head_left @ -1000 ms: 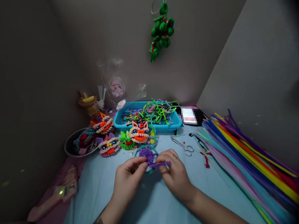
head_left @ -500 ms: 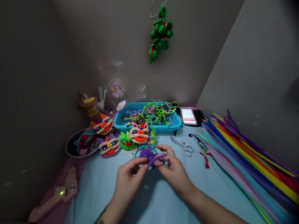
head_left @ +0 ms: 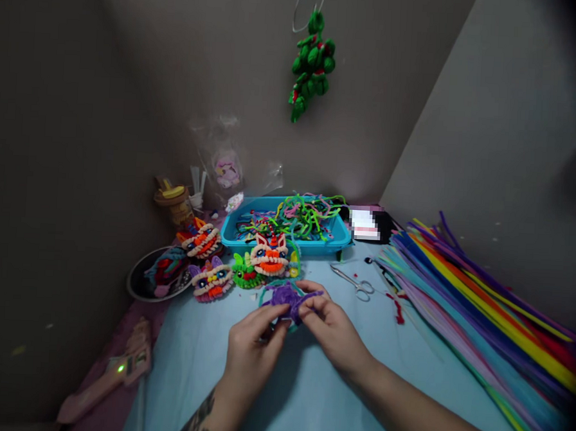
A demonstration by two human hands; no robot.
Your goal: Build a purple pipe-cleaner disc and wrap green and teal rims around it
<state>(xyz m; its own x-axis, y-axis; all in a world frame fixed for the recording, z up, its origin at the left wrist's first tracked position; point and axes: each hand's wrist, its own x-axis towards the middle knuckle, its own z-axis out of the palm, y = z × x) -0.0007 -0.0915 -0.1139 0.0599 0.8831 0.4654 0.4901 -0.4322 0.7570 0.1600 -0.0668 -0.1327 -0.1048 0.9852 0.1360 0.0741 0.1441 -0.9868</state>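
Purple pipe-cleaner piece — likely light, soft and bendable, best held by its edge — is over the desk; left hand and right hand each pinch it, thumbs and fingers nearly closed.

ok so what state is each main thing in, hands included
left hand: pinching the purple piece
right hand: pinching the purple piece
purple piece: partly hidden by fingers
scissors: lying down, blades apparently closed
blue tray: open, filled with strands
metal bowl: open, holding items
pink tool: green light on
pipe cleaners: mostly straight, spread loosely
green bunch: hanging
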